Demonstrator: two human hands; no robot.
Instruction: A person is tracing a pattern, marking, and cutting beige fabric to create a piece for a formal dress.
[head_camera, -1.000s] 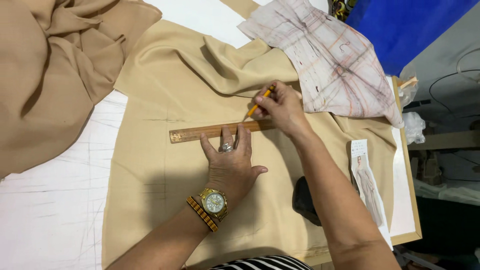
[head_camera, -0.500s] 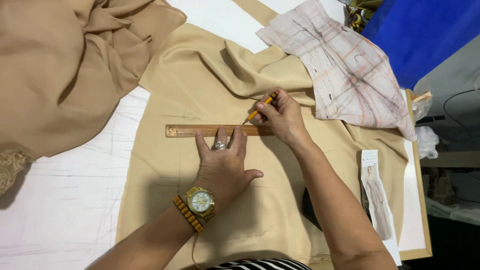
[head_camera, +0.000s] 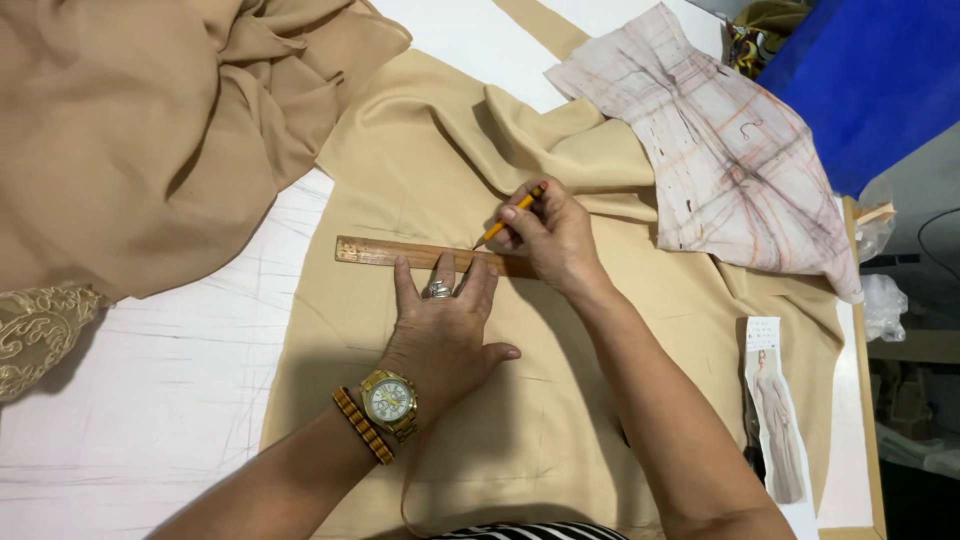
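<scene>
A flat piece of beige fabric (head_camera: 420, 180) lies spread on the white table (head_camera: 150, 400). Across it lies a wooden ruler (head_camera: 375, 252). My left hand (head_camera: 440, 335) presses flat on the ruler's middle, fingers spread; it wears a ring, with a gold watch and a striped bangle on the wrist. My right hand (head_camera: 555, 240) grips an orange pencil (head_camera: 510, 215), whose tip touches the fabric at the ruler's upper edge.
A large heap of the same beige cloth (head_camera: 130, 130) fills the upper left, with a lace piece (head_camera: 35, 330) below it. A marked paper pattern (head_camera: 720, 160) lies upper right, a narrow picture strip of a gown (head_camera: 775, 410) at right. Blue material (head_camera: 870, 80) sits beyond the table's wooden edge.
The view has shifted, so everything sits slightly lower and right. Both hands stay on the ruler and pencil, the pencil tip still at the ruler's edge.
</scene>
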